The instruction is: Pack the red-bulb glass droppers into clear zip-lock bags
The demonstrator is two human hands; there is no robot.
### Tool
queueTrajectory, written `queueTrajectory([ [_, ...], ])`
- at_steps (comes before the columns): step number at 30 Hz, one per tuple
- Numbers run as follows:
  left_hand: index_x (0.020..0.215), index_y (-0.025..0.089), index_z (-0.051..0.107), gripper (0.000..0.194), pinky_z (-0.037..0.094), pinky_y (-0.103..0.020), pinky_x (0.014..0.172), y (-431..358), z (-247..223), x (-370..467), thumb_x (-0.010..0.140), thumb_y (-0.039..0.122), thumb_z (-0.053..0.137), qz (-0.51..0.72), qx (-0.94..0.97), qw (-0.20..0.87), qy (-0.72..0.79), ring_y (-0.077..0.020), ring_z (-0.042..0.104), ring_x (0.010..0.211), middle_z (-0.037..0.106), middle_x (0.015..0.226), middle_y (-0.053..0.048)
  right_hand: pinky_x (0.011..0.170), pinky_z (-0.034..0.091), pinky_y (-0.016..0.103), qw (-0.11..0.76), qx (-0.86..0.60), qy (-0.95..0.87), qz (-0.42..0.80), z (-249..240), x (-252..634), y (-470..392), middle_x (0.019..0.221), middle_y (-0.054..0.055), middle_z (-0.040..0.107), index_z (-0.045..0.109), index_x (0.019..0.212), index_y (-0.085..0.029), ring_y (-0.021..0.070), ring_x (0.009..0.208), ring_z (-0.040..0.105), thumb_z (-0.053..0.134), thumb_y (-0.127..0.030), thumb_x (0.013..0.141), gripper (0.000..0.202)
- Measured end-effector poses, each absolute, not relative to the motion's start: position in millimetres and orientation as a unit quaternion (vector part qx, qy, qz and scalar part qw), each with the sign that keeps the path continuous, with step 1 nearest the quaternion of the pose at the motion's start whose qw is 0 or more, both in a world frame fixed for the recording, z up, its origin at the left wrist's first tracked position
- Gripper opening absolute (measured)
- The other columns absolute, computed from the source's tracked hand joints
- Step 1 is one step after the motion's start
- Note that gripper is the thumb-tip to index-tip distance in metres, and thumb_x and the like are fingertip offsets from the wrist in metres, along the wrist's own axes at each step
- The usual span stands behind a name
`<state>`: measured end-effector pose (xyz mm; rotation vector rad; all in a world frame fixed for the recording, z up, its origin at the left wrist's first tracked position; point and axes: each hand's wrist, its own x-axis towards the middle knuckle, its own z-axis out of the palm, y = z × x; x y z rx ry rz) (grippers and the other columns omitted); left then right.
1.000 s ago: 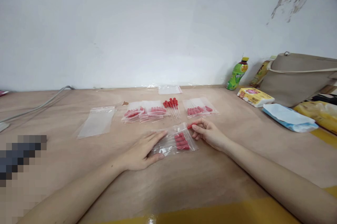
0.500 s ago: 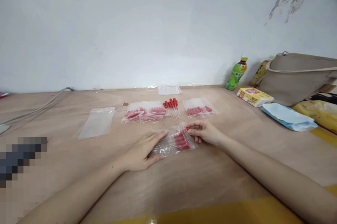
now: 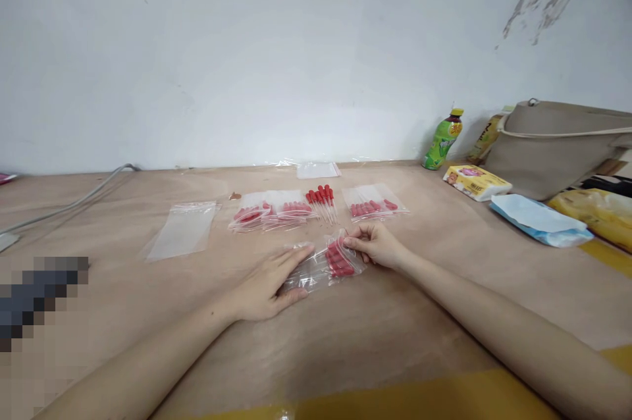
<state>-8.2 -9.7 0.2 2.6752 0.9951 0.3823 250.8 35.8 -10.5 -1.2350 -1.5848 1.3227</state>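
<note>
A clear zip bag [image 3: 316, 273] lies in front of me, with several red-bulbed droppers [image 3: 339, 258] inside, their bulbs toward its right end. My left hand [image 3: 269, 285] rests flat over the bag's left part, fingers spread, thumb along the near edge. At the right end, my right hand [image 3: 374, 245] pinches the uppermost dropper by its red bulb at the bag's mouth; the fingers partly hide it. Just beyond the bag, a bunch of loose droppers [image 3: 322, 199] lies with red bulbs pointing away and thin pale stems toward me.
Filled bags [image 3: 271, 210] lie at centre-left, another filled bag [image 3: 376, 202] to the right. Flat bags [image 3: 184, 230] lie left, one more bag [image 3: 318, 170] by the wall. A green bottle [image 3: 443, 140], tissue pack [image 3: 476, 183], blue-white packet [image 3: 540, 219] and grey bag [image 3: 553, 143] stand right.
My right hand has moved slightly left, bringing the top dropper further into the bag beside the others. The left hand stays flat in place.
</note>
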Motion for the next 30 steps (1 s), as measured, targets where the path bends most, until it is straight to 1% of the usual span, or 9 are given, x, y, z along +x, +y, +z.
queueTrajectory([
  [5, 0.139, 0.026, 0.018, 0.059, 0.031, -0.044, 0.101, -11, 2, -7, 0.088, 0.04, 0.044, 0.137, 0.925, 0.124, 0.332, -0.0256, 0.032, 0.126, 0.031, 0.141, -0.006, 0.046, 0.041, 0.021, 0.399, -0.479, -0.626, 0.468, -22, 249, 39, 0.057, -0.001, 0.059, 0.059, 0.067, -0.015, 0.0086, 0.049, 0.051, 0.066, -0.025, 0.06, 0.015],
  [9, 0.139, 0.026, 0.019, 0.058, 0.031, -0.043, 0.102, -12, 2, -7, 0.089, 0.04, 0.044, 0.139, 0.922, 0.125, 0.338, -0.0244, 0.032, 0.126, 0.031, 0.141, -0.006, 0.052, 0.043, 0.023, 0.398, -0.455, -0.662, 0.444, -25, 249, 37, 0.059, 0.0, 0.061, 0.061, 0.063, -0.015, 0.0106, 0.053, 0.053, 0.06, -0.02, 0.061, 0.005],
  [14, 0.138, 0.027, 0.024, 0.054, 0.03, -0.041, 0.103, -12, 1, -7, 0.089, 0.04, 0.043, 0.131, 0.921, 0.132, 0.342, -0.0233, 0.03, 0.127, 0.028, 0.142, -0.004, 0.06, 0.048, 0.028, 0.348, -0.401, -0.68, 0.505, -23, 247, 29, 0.066, 0.001, 0.065, 0.065, 0.074, -0.018, 0.0143, 0.063, 0.06, 0.048, -0.021, 0.071, 0.018],
  [16, 0.137, 0.028, 0.027, 0.052, 0.03, -0.042, 0.103, -11, 1, -7, 0.089, 0.04, 0.043, 0.129, 0.921, 0.132, 0.343, -0.0238, 0.03, 0.128, 0.026, 0.143, -0.004, 0.058, 0.047, 0.025, 0.347, -0.417, -0.67, 0.506, -21, 249, 28, 0.065, 0.0, 0.063, 0.062, 0.072, -0.017, 0.0124, 0.061, 0.059, 0.05, -0.02, 0.07, 0.013],
  [19, 0.135, 0.028, 0.03, 0.05, 0.028, -0.044, 0.103, -11, 0, -8, 0.089, 0.04, 0.043, 0.121, 0.923, 0.127, 0.342, -0.0242, 0.03, 0.128, 0.029, 0.142, -0.003, 0.04, 0.039, 0.018, 0.369, -0.493, -0.619, 0.488, -16, 254, 30, 0.062, -0.003, 0.059, 0.055, 0.073, -0.018, 0.0062, 0.043, 0.049, 0.054, -0.023, 0.07, 0.006],
  [22, 0.136, 0.029, 0.029, 0.05, 0.025, -0.045, 0.105, -10, 1, -7, 0.089, 0.038, 0.043, 0.115, 0.93, 0.123, 0.328, -0.0227, 0.031, 0.127, 0.034, 0.14, -0.002, 0.027, 0.023, 0.017, 0.349, -0.539, -0.576, 0.507, -11, 259, 32, 0.063, -0.004, 0.059, 0.052, 0.081, -0.019, 0.0036, 0.03, 0.036, 0.049, -0.042, 0.077, 0.024],
  [23, 0.136, 0.029, 0.028, 0.05, 0.024, -0.045, 0.106, -10, 2, -7, 0.089, 0.037, 0.043, 0.114, 0.932, 0.124, 0.322, -0.0222, 0.032, 0.127, 0.035, 0.139, -0.002, 0.027, 0.022, 0.018, 0.334, -0.534, -0.582, 0.515, -10, 260, 32, 0.062, -0.003, 0.06, 0.053, 0.082, -0.018, 0.0036, 0.029, 0.036, 0.049, -0.047, 0.077, 0.03],
  [27, 0.137, 0.029, 0.027, 0.05, 0.024, -0.046, 0.106, -10, 4, -6, 0.09, 0.036, 0.043, 0.113, 0.935, 0.13, 0.31, -0.0219, 0.033, 0.127, 0.036, 0.138, -0.001, 0.045, 0.04, 0.02, 0.295, -0.458, -0.634, 0.55, -9, 254, 29, 0.064, 0.0, 0.064, 0.061, 0.072, -0.014, 0.0083, 0.048, 0.053, 0.066, -0.044, 0.065, 0.031],
  [30, 0.137, 0.029, 0.025, 0.052, 0.025, -0.045, 0.106, -10, 3, -6, 0.089, 0.035, 0.044, 0.126, 0.93, 0.141, 0.315, -0.0218, 0.031, 0.128, 0.034, 0.139, -0.002, 0.057, 0.045, 0.023, 0.31, -0.435, -0.613, 0.582, -10, 250, 25, 0.068, 0.001, 0.066, 0.061, 0.069, -0.015, 0.0121, 0.061, 0.059, 0.067, -0.039, 0.064, 0.026],
])
